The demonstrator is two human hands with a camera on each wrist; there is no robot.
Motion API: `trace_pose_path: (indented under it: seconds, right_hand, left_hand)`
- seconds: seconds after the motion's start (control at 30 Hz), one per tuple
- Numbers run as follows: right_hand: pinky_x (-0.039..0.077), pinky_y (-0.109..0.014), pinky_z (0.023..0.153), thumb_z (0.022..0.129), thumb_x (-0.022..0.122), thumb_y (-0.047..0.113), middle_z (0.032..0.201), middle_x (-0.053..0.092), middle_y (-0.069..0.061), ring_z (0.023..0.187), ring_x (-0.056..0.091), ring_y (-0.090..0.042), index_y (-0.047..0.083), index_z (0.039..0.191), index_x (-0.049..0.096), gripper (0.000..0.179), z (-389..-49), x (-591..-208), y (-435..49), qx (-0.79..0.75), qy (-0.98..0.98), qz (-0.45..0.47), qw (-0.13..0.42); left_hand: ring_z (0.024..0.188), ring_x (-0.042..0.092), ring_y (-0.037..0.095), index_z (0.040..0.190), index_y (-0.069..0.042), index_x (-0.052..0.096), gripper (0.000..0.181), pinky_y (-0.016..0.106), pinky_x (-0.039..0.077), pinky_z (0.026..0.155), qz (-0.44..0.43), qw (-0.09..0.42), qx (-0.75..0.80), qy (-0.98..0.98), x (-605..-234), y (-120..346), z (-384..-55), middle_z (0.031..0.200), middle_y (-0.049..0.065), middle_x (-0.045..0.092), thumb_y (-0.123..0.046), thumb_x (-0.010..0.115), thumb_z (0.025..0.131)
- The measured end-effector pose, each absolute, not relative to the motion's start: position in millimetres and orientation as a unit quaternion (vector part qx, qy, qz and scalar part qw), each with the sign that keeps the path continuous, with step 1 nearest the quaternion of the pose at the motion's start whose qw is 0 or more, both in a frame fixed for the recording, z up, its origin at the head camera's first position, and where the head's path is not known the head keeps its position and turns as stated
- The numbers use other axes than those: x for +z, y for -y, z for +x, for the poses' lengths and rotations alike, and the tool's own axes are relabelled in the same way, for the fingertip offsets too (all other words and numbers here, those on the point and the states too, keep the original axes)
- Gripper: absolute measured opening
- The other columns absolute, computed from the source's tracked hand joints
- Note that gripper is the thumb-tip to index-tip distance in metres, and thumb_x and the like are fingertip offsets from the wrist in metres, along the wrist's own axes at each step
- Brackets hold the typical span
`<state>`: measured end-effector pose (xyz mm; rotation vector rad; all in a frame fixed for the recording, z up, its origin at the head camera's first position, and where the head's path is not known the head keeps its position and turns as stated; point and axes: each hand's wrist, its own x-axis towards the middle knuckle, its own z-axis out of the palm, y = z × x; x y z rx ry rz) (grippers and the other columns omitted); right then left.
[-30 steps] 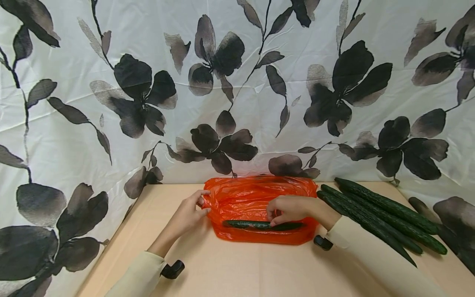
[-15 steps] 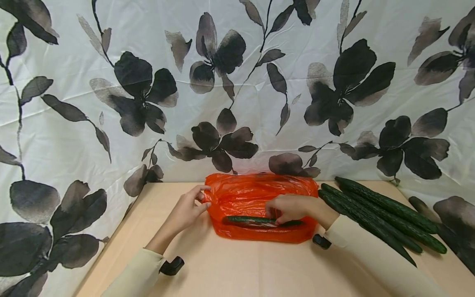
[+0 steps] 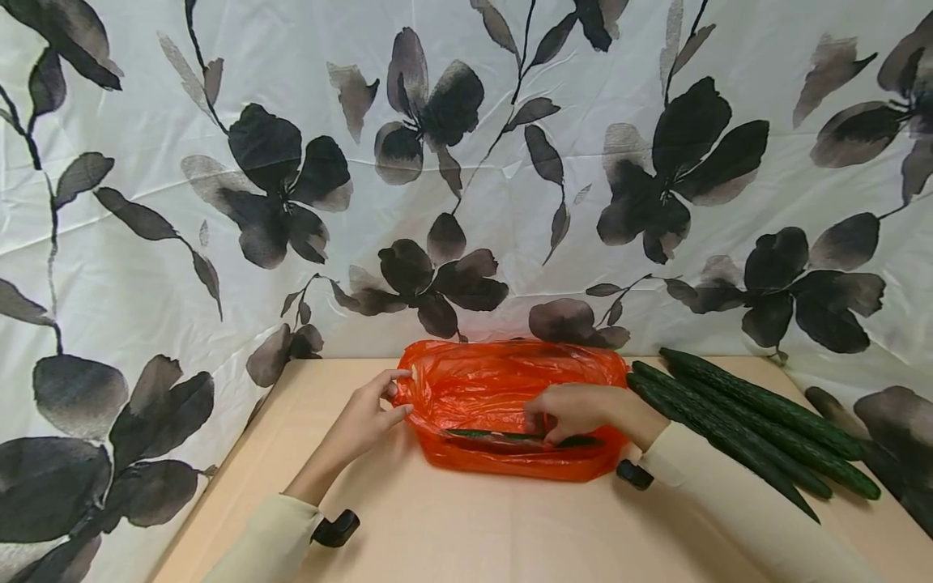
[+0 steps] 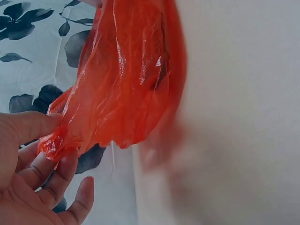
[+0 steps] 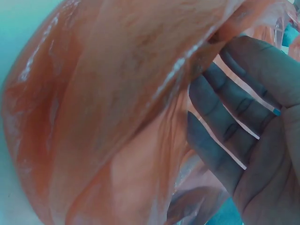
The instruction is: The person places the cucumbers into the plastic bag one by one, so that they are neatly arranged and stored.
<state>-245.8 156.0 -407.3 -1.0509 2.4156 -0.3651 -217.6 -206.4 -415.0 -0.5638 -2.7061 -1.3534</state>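
A crinkled red plastic bag [image 3: 466, 389] lies spread at the table's far edge. A dark green cucumber [image 3: 496, 436] lies crosswise inside it, partly covered by the bag's front edge. My left hand [image 3: 372, 413] pinches the bag's left end; in the left wrist view a gathered bit of film sits between its thumb and fingers [image 4: 54, 180]. My right hand [image 3: 576, 409] reaches over the cucumber, thumb and fingertip at the bag's front rim, which runs taut to them. In the right wrist view its other fingers [image 5: 220, 105] lie spread along the film; their grip is partly hidden.
Several more cucumbers [image 3: 751, 421] lie side by side on the right of the table [image 3: 510, 526], close to my right sleeve [image 3: 736, 502]. A white cloth with dark flowers [image 3: 539, 235] hangs behind. Each wrist wears a black camera [image 3: 337, 529].
The bag's front edge has risen over more of the cucumber, which shows as a thinner strip. My right thumb has shifted slightly right; the left hand keeps its place.
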Motion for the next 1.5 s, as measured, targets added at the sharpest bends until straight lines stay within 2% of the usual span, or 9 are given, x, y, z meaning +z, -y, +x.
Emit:
trace_pose_path:
  seconds: [0.17, 0.33, 0.5, 0.6, 0.77, 1.07, 1.27, 1.5]
  right_hand:
    - [0.051, -0.024, 0.077, 0.087, 0.081, 0.025, 0.089, 0.066, 0.015, 0.079, 0.057, -0.003, 0.027, 0.098, 0.067, 0.019, -248.9, -411.0, -161.3, -0.130, -0.880, -0.395, 0.230]
    - [0.051, -0.024, 0.078, 0.088, 0.080, 0.027, 0.090, 0.065, 0.017, 0.080, 0.058, -0.001, 0.027, 0.100, 0.068, 0.017, -249.5, -411.9, -166.9, -0.131, -0.876, -0.407, 0.223]
    - [0.052, -0.025, 0.080, 0.090, 0.078, 0.025, 0.094, 0.067, 0.013, 0.083, 0.059, -0.003, 0.022, 0.105, 0.071, 0.016, -248.7, -404.6, -175.0, -0.150, -0.874, -0.408, 0.219]
    - [0.053, -0.026, 0.080, 0.091, 0.077, 0.023, 0.096, 0.067, 0.011, 0.085, 0.059, -0.005, 0.020, 0.107, 0.072, 0.018, -247.9, -399.5, -182.0, -0.162, -0.874, -0.405, 0.215]
    - [0.053, -0.027, 0.081, 0.091, 0.077, 0.023, 0.096, 0.066, 0.013, 0.087, 0.058, -0.004, 0.020, 0.109, 0.071, 0.019, -248.5, -395.0, -195.7, -0.162, -0.880, -0.398, 0.205]
    - [0.055, -0.030, 0.082, 0.092, 0.075, 0.020, 0.094, 0.064, 0.013, 0.087, 0.061, -0.006, 0.019, 0.107, 0.070, 0.016, -245.4, -384.6, -220.9, -0.192, -0.877, -0.401, 0.184]
    - [0.056, -0.029, 0.083, 0.092, 0.075, 0.023, 0.096, 0.065, 0.012, 0.088, 0.062, -0.006, 0.026, 0.107, 0.069, 0.016, -240.5, -377.7, -239.7, -0.200, -0.888, -0.377, 0.168]
    - [0.056, -0.029, 0.083, 0.094, 0.073, 0.023, 0.101, 0.067, 0.008, 0.090, 0.065, -0.007, 0.027, 0.110, 0.068, 0.018, -238.4, -373.6, -264.8, -0.218, -0.885, -0.379, 0.159]
  left_hand:
    - [0.089, 0.060, 0.022, 0.134, -0.002, 0.059, 0.052, 0.022, 0.046, 0.058, -0.178, 0.042, -0.430, 0.884, -421.1, 204.7, -217.9, 0.090, 0.005, 0.060, 0.001, 0.076, 0.085]
    - [0.091, 0.060, 0.022, 0.133, -0.004, 0.060, 0.051, 0.022, 0.047, 0.063, -0.172, 0.044, -0.416, 0.892, -426.9, 203.8, -217.4, 0.090, 0.004, 0.061, 0.001, 0.076, 0.084]
    - [0.088, 0.060, 0.020, 0.131, -0.005, 0.061, 0.050, 0.023, 0.047, 0.066, -0.166, 0.056, -0.415, 0.893, -429.3, 204.8, -218.3, 0.092, 0.004, 0.063, 0.001, 0.076, 0.084]
    - [0.088, 0.060, 0.019, 0.131, -0.004, 0.061, 0.050, 0.028, 0.050, 0.073, -0.168, 0.056, -0.415, 0.893, -429.7, 204.8, -219.7, 0.092, 0.005, 0.064, 0.002, 0.076, 0.084]
    - [0.089, 0.060, 0.019, 0.132, -0.004, 0.060, 0.051, 0.044, 0.052, 0.084, -0.165, 0.046, -0.414, 0.894, -430.7, 203.4, -221.3, 0.093, 0.005, 0.064, 0.003, 0.076, 0.085]
    - [0.090, 0.059, 0.019, 0.133, -0.004, 0.060, 0.053, 0.048, 0.050, 0.088, -0.158, 0.042, -0.417, 0.894, -431.2, 201.6, -220.9, 0.093, 0.004, 0.063, 0.003, 0.077, 0.084]
    - [0.086, 0.059, 0.017, 0.133, -0.004, 0.060, 0.053, 0.038, 0.052, 0.083, -0.158, 0.039, -0.413, 0.896, -430.9, 203.3, -219.9, 0.092, 0.003, 0.063, 0.001, 0.078, 0.083]
    - [0.080, 0.059, 0.016, 0.132, -0.004, 0.060, 0.051, 0.026, 0.050, 0.073, -0.160, 0.035, -0.405, 0.899, -430.0, 206.3, -220.6, 0.094, 0.005, 0.065, 0.000, 0.078, 0.084]
